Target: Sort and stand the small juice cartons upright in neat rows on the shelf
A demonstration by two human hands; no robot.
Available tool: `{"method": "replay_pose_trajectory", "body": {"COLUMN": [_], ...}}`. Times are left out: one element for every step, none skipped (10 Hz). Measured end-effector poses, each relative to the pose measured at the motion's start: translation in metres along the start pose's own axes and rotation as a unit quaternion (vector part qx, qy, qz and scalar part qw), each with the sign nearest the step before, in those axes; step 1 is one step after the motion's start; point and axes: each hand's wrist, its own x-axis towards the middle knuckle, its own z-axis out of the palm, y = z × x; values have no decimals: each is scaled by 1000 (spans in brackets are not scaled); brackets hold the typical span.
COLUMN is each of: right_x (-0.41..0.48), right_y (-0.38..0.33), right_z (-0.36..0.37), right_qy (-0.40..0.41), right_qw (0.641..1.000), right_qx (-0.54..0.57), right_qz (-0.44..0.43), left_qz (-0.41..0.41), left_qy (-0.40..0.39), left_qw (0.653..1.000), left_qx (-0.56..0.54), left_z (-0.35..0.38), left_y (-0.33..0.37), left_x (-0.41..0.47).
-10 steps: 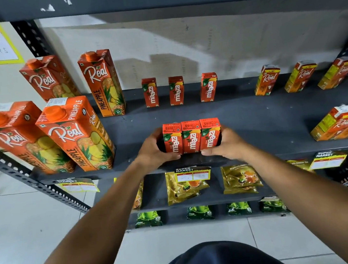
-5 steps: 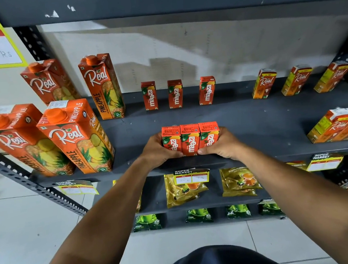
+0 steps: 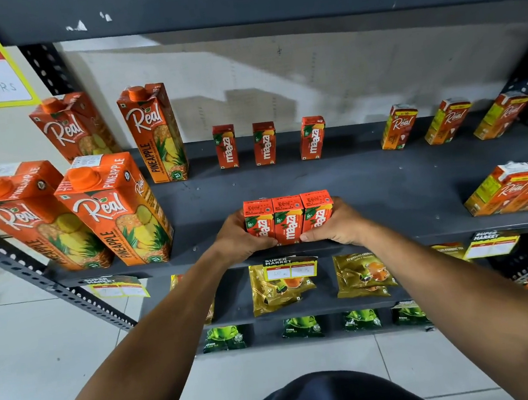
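Three small red Maaza cartons [image 3: 288, 218] stand upright, pressed side by side, near the front edge of the grey shelf [image 3: 385, 187]. My left hand [image 3: 239, 236] clasps the left end of this trio and my right hand [image 3: 340, 222] clasps the right end. Behind them, along the back wall, three more Maaza cartons [image 3: 265, 143] stand upright with gaps between them. Small Real cartons stand at the back right [image 3: 447, 121] and in a tight group at the front right [image 3: 518, 187].
Tall Real pineapple cartons [image 3: 117, 212] stand at the shelf's left, two in front and two behind. Lower shelves hold golden tea packets [image 3: 281, 287] and green pouches [image 3: 302, 327]. Price tags [image 3: 291, 268] hang on the shelf's front lip. A slotted metal upright [image 3: 36, 276] runs diagonally at left.
Both hands have stayed on the trio of cartons, which sits slightly closer to the shelf's front edge. The view has shifted down a little.
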Motion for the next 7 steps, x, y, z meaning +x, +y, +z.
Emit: {"method": "replay_pose_trajectory", "body": {"right_x": [-1, -2, -4, -6, -11, -20, -35], "right_y": [1, 1, -2, -1, 4, 5, 16], "right_z": [1, 3, 4, 3, -2, -11, -21], "right_qy": [2, 3, 4, 3, -10, 3, 106], "right_qw": [1000, 1000, 1000, 1000, 999, 999, 990], "right_qx": [-7, -1, -1, -8, -19, -3, 26], "right_qz": [-3, -6, -7, -7, -31, -42, -86], "left_qz": [11, 9, 8, 14, 35, 52, 94], "left_qy": [-3, -8, -9, -14, -30, -39, 9], "left_qw": [1000, 1000, 1000, 1000, 999, 998, 995], "left_qx": [11, 10, 13, 19, 14, 15, 3], "left_z": [0, 0, -2, -3, -6, -12, -15], "left_y": [-3, -4, -2, -3, -7, -9, -15], "left_x": [-3, -3, -3, -3, -2, -6, -21]}}
